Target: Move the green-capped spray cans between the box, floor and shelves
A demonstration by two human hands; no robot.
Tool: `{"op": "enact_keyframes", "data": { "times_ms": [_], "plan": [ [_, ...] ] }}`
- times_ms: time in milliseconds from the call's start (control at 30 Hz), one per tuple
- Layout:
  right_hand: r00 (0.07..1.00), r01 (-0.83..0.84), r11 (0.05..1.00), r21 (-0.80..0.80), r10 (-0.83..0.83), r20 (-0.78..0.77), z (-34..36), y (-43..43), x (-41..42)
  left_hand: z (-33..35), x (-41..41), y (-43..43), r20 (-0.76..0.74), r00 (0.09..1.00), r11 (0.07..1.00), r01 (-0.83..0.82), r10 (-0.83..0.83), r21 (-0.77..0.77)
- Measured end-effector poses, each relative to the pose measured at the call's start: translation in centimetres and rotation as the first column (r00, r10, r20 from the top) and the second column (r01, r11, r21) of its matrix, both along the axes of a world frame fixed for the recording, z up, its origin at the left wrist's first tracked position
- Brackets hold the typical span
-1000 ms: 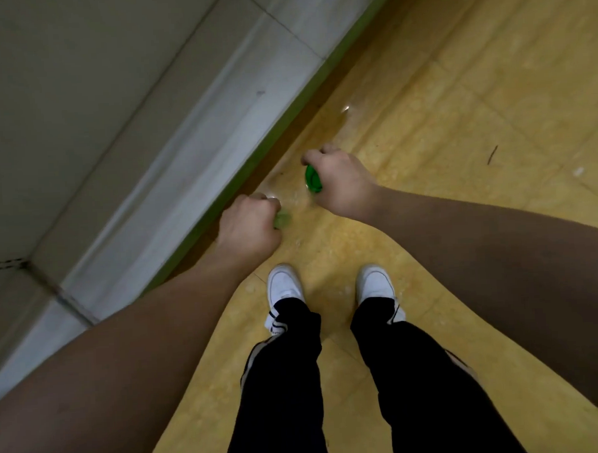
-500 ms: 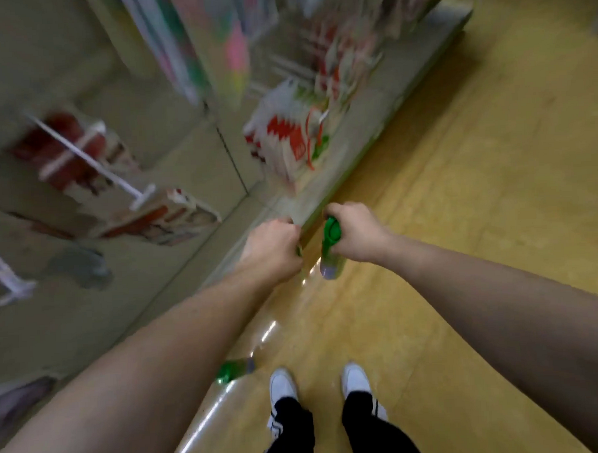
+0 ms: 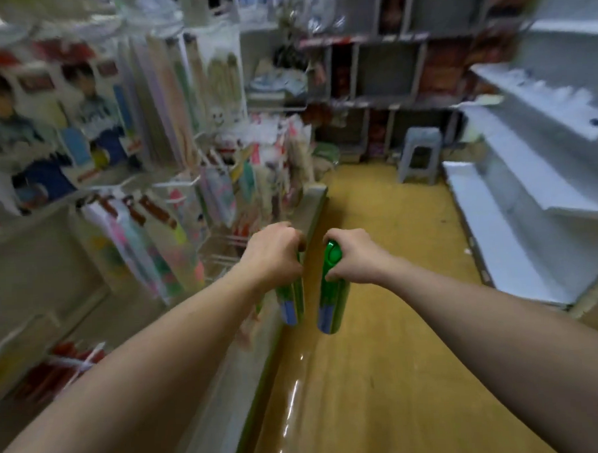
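Gripping a green bottle (image 3: 291, 303) by the neck in the left hand (image 3: 275, 254), fingers (image 3: 300, 241) curled tight around the top so the cap is hidden. Gripping a second green bottle (image 3: 331, 293) in the right hand (image 3: 355, 258), fingers wrapped round its neck, green cap (image 3: 333, 254) peeking out above the thumb. Hanging both bottles upright, side by side and just apart, blue labels facing the camera, out in front at arm's length above the yellow floor (image 3: 398, 324). Lining up close beside the low shelf edge (image 3: 315, 198) on the left, under blurred racks of hanging packets (image 3: 161, 239). Showing white empty shelves (image 3: 528, 168) on the right and a grey stool (image 3: 421, 154) at the far end of the aisle.
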State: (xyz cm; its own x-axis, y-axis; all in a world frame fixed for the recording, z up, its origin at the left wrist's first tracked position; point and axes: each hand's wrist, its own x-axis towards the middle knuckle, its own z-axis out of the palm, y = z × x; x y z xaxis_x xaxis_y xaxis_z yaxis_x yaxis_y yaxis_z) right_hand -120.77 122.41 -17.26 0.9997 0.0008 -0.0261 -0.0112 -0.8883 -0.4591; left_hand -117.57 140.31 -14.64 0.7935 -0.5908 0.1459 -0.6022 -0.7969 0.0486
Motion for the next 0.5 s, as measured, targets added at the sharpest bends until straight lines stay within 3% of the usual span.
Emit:
{"op": "enact_keyframes", "data": {
  "times_ms": [300, 500],
  "plan": [
    [0.965, 0.192, 0.981, 0.017, -0.192, 0.177, 9.8, -7.7, -7.7, 8.4, -3.8, -8.9, 0.186, 0.969, 0.979, 0.179, -0.16, -0.094],
    [0.92, 0.32, 0.947, -0.013, -0.307, 0.242, 12.8, -14.3, -14.2, 11.4, -9.2, -16.6, 0.198, 0.941, 0.948, 0.299, -0.274, -0.112]
  ]
}}
